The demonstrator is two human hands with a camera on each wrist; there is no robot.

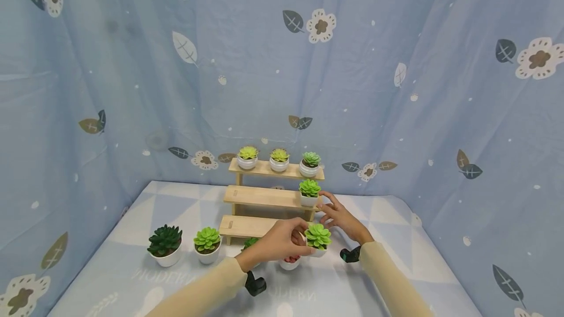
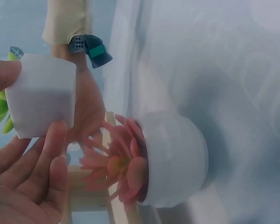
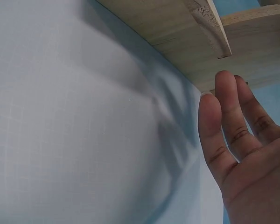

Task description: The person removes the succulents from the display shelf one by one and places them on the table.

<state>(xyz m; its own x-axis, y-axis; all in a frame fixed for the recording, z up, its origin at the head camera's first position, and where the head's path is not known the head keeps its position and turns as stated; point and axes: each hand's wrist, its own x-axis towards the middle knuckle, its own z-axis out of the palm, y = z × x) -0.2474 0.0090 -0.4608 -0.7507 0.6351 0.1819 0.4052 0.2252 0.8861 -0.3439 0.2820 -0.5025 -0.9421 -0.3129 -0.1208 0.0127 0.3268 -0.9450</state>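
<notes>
— Where's the green plant pot [image 1: 317, 239]?
— Lower centre of frame, pinched by the left hand [image 1: 282, 241].
— And the right hand [image 1: 341, 218]?
— Fingers straight, empty, beside the wooden shelf [image 1: 260, 197].

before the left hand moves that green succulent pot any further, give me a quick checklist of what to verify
1. Left hand grips the green succulent pot: ok.
2. Right hand open, holding nothing: ok.
3. Free room on the middle shelf left of its potted succulent: ok.
4. Pink succulent pot right under the lifted pot, easy to knock: not ok.
5. Top shelf free: not ok, three pots.
6. Bottom shelf free behind the hands: cannot tell.
</notes>
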